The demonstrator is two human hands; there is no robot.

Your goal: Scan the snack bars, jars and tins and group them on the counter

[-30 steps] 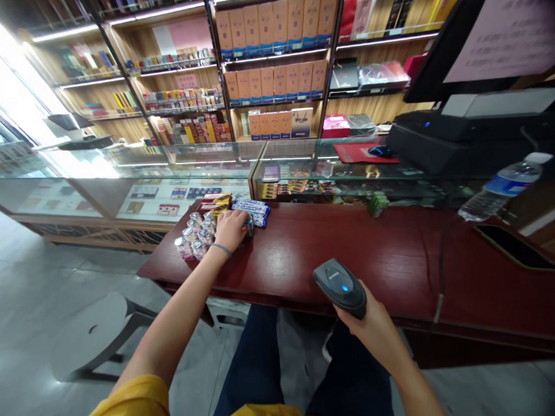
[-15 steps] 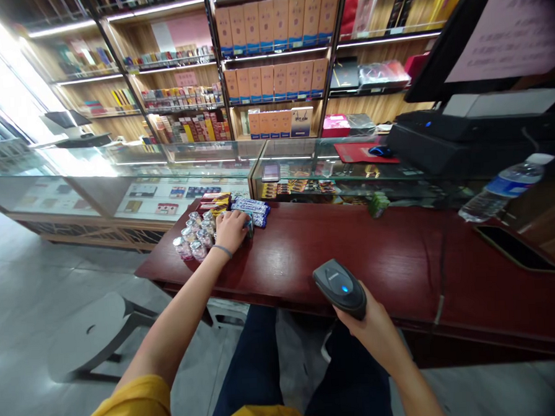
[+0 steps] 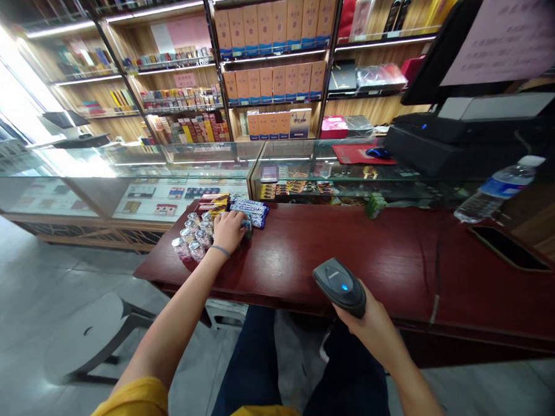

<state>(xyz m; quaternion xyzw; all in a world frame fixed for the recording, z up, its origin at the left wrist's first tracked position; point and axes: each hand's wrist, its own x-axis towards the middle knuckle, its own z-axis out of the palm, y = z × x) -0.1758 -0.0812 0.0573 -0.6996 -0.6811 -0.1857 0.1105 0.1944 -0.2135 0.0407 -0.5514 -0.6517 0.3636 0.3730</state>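
At the far left part of the dark red table, my left hand is curled over a small blue-green pack, most of which the fingers hide. Left of that hand stand several small jars with silver lids and pale contents. Blue-and-white packets lie just beyond it, beside yellow and brown packets. My right hand is closed round the handle of a dark grey barcode scanner, held over the table's front edge with a blue light lit on top.
A water bottle and a phone are on the right. Behind the table runs a glass display counter bearing a black monitor and a mouse. A grey stool stands at lower left.
The view has shifted very slightly. Both hands keep their places, the left on the small pack and the right round the barcode scanner.
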